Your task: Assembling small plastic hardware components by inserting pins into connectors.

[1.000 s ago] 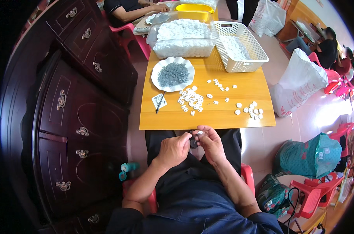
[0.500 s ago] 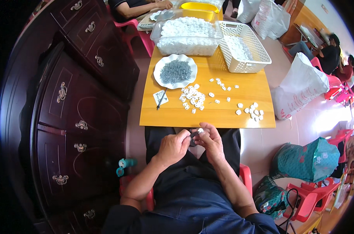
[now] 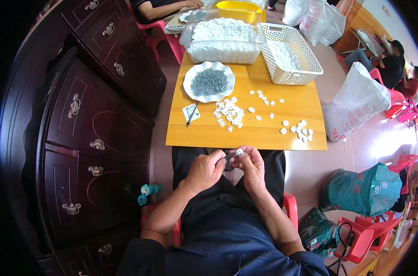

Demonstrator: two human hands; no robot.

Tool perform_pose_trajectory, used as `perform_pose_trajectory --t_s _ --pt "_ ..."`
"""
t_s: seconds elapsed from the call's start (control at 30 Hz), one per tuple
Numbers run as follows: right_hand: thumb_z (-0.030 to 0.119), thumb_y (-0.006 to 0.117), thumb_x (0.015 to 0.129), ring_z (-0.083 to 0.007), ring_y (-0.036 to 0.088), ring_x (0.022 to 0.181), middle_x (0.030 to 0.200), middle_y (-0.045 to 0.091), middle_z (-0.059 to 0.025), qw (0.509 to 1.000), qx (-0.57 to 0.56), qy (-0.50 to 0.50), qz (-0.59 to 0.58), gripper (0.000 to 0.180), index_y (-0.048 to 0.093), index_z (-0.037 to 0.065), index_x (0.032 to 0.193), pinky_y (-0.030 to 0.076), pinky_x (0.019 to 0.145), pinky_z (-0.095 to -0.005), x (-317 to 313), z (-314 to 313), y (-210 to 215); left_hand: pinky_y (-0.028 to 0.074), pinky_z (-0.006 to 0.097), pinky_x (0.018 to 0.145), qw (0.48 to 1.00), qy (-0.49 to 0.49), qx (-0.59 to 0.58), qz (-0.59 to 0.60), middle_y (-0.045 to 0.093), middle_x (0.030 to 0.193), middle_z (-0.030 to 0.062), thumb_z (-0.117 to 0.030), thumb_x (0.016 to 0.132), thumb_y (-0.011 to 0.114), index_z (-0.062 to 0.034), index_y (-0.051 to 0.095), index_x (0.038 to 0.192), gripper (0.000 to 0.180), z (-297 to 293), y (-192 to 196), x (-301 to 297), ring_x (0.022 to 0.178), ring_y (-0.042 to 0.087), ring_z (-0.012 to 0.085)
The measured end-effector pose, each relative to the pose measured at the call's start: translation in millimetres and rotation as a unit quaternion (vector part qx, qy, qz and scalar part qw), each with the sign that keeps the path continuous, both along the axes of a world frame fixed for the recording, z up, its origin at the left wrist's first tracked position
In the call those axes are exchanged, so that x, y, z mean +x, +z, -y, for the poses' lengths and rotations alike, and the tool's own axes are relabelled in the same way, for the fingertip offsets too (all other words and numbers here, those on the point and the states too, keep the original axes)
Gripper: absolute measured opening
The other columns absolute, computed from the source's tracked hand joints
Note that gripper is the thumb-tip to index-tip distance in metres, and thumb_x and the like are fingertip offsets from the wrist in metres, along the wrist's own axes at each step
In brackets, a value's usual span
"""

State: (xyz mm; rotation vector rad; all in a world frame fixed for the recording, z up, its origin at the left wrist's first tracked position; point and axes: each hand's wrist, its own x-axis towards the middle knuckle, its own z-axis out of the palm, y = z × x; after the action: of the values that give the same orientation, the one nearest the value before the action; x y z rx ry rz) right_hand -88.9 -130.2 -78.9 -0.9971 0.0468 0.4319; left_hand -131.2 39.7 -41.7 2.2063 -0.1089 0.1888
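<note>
Just past the table's near edge, above my lap, my two hands nearly meet. My right hand (image 3: 252,171) pinches a small white plastic piece (image 3: 239,152) between thumb and fingers. Closed fingers of my left hand (image 3: 203,171) grip something dark (image 3: 229,160) that reaches toward the right fingers; its kind does not show. On the table, a pile of similar white pieces (image 3: 229,113), several with two dark holes, lies ahead of my hands. Further right sits a group of rounder white pieces (image 3: 303,131). A white scalloped plate (image 3: 187,85) holds many tiny grey parts (image 3: 210,82).
A transparent bin (image 3: 227,55) full of white pieces and a white perforated basket (image 3: 310,69) stand at the table's far end. A thin black tool (image 3: 192,115) lies over a paper label. Dark drawers (image 3: 98,115) flank the left; sacks (image 3: 356,103) stand right. Another person's arm (image 3: 165,9) shows far left.
The right fingers have curled closer around the white piece, which has turned and shifted slightly downward in relation to the table edge. The left hand keeps its grip. The whole view has shifted slightly.
</note>
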Motion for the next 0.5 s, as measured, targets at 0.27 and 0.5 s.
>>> perform_pose_trajectory --t_s 0.27,0.5 --pt "0.012 0.057 0.104 -0.0134 0.069 0.089 0.110 0.072 -0.0092 0.998 -0.051 0.014 0.039 0.022 0.062 0.002 0.123 0.056 0.080 -0.0276 1 2 2 0.047 0.031 0.049 0.995 -0.018 -0.075 -0.065 0.064 0.061 0.0077 -0.006 0.098 0.058 -0.0009 0.060 0.091 0.009 -3 5 2 0.052 0.064 0.0168" --pt "0.011 0.056 0.104 -0.0139 0.070 0.088 0.108 0.073 -0.0101 0.998 -0.034 0.029 0.044 0.022 0.060 0.004 0.124 0.057 0.080 -0.0283 1 2 -3 0.047 0.031 0.049 0.998 -0.033 -0.036 -0.033 0.064 0.061 0.0072 -0.007 0.098 0.058 -0.0015 0.060 0.089 0.011 -5 3 4 0.050 0.062 0.0164"
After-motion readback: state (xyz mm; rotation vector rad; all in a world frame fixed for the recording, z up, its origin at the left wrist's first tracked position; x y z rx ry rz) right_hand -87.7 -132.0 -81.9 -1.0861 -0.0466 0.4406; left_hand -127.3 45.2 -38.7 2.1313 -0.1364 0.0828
